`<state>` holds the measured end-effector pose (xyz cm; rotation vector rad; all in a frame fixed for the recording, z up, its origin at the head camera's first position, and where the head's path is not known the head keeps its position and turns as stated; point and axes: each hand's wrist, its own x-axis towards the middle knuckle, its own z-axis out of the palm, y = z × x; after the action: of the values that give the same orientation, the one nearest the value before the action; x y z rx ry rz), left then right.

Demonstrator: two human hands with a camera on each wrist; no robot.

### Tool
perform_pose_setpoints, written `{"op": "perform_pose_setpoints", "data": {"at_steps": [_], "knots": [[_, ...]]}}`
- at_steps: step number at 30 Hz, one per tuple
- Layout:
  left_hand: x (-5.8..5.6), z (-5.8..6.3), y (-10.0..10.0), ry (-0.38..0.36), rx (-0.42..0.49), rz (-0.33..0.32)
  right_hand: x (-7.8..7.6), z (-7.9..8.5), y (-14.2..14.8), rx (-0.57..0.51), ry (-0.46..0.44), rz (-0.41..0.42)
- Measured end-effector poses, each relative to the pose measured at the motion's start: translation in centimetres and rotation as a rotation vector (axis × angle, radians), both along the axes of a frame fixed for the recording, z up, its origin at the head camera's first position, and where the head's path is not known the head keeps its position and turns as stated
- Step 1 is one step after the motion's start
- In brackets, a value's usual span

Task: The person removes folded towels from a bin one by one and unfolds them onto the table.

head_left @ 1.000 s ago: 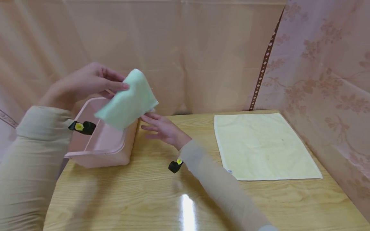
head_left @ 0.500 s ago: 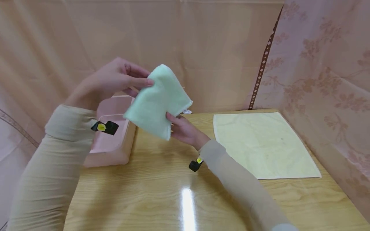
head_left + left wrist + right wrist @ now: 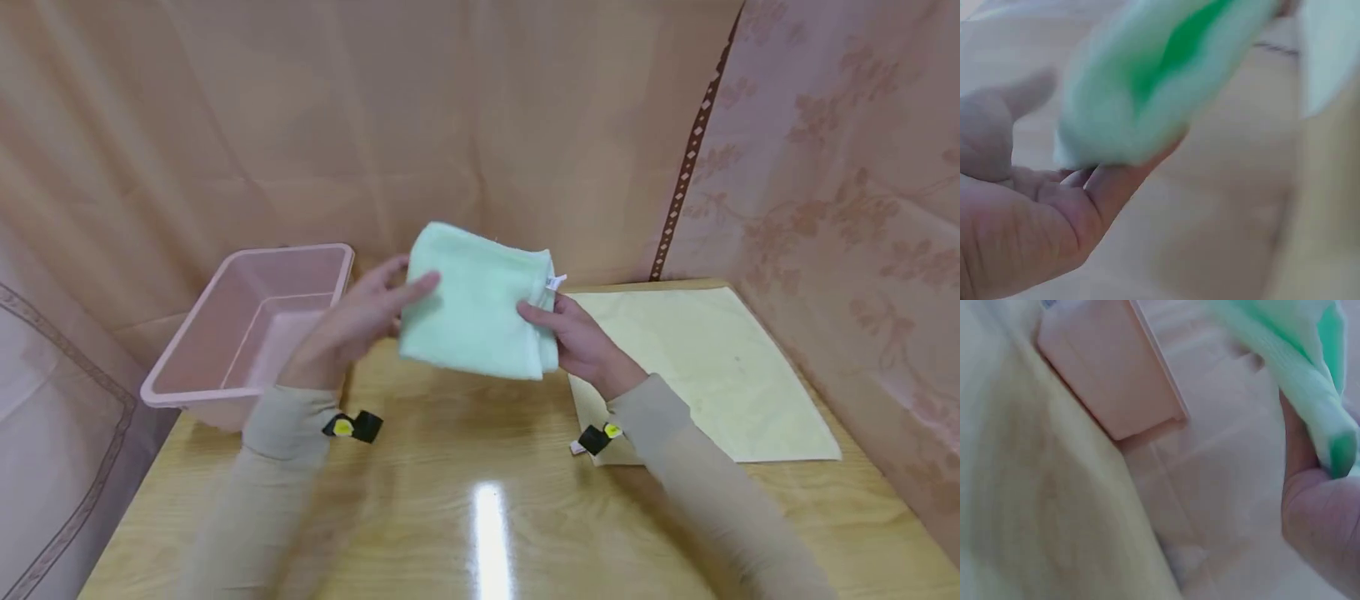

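A folded mint-green towel point(image 3: 476, 304) is held up over the table in the head view, a small white tag point(image 3: 556, 282) at its right side. My right hand point(image 3: 588, 342) pinches its right edge, thumb in front and fingers behind. At the left edge is my left hand point(image 3: 356, 317), its thumb across the front in the head view. From the left wrist, the thumb stands off the towel point(image 3: 1122, 106) while the extended fingers point(image 3: 1119, 194) lie under it. Green inner folds show in the right wrist view, where the towel point(image 3: 1310, 394) sits between thumb and fingers.
On the left of the wooden table point(image 3: 420, 500) stands a pink plastic basin point(image 3: 247, 392). A pale yellow towel point(image 3: 697, 367) lies spread flat at the right. Curtains point(image 3: 480, 125) hang behind the table and at both sides.
The green towel has moved right from over the basin and turned level. My right hand has taken hold of its right edge; my left hand has come down and loosened its pinch.
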<state>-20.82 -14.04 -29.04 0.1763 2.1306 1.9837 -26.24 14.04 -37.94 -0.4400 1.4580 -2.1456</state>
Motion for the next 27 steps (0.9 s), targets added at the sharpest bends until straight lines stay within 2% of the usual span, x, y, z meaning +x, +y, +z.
{"op": "perform_pose_setpoints", "data": {"at_steps": [3, 5, 7, 10, 16, 22, 27], "knots": [[0.4, -4.3, 1.6, -0.064, 0.007, -0.087, 0.9, -0.8, 1.8, 0.103, -0.035, 0.000], [0.6, -6.3, 2.3, -0.082, 0.017, -0.082, 1.3, -1.4, 2.7, 0.155, -0.052, 0.006], [0.7, -7.6, 2.5, -0.079, 0.030, -0.058, 1.4, -1.9, 3.4, 0.187, -0.050, 0.009], [0.7, -8.4, 2.6, -0.074, 0.047, -0.026, 1.2, -2.4, 4.1, 0.203, -0.043, 0.007], [-0.2, -8.9, 2.9, -0.078, 0.061, 0.001, -0.4, -2.8, 4.3, 0.241, -0.037, -0.040], [-2.4, -10.5, 3.6, -0.092, 0.078, 0.102, -2.7, -3.4, 3.9, 0.285, -0.053, -0.171], [-3.9, -11.7, 3.8, -0.121, 0.101, 0.187, -4.3, -4.6, 3.3, 0.353, -0.057, -0.222]]}}
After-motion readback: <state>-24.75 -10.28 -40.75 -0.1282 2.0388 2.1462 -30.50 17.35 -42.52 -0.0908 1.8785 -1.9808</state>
